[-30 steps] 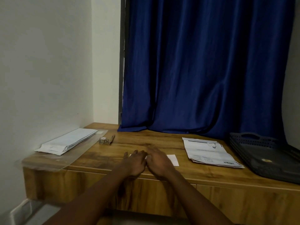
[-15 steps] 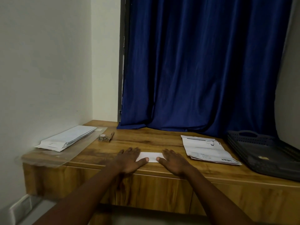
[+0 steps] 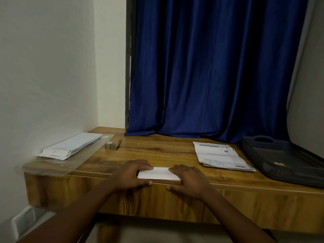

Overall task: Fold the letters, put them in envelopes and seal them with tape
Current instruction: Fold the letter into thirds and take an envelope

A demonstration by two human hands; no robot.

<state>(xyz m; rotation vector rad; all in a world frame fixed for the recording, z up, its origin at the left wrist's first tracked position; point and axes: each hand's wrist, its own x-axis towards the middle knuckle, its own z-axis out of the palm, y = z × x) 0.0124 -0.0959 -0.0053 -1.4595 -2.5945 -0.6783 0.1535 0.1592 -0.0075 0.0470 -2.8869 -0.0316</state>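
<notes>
A: What sits in the dark tray point(image 3: 287, 165)?
B: One small pale scrap, nothing I can identify.

A: And the letter point(image 3: 158, 173)?
B: Folded into a narrow white strip at the desk point(image 3: 157, 151)'s front edge. The left hand point(image 3: 133, 174) and right hand point(image 3: 188, 179) press flat on its ends, fingers straight.

A: Any writing?
B: Print on the paper stack point(image 3: 221, 156), too blurred to read.

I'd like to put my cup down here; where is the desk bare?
Bare wood lies mid-desk, between the small tape roll and the printed paper stack, behind the folded white letter. The left end, with the white envelopes, and the right, with the dark plastic tray, are crowded.
</notes>
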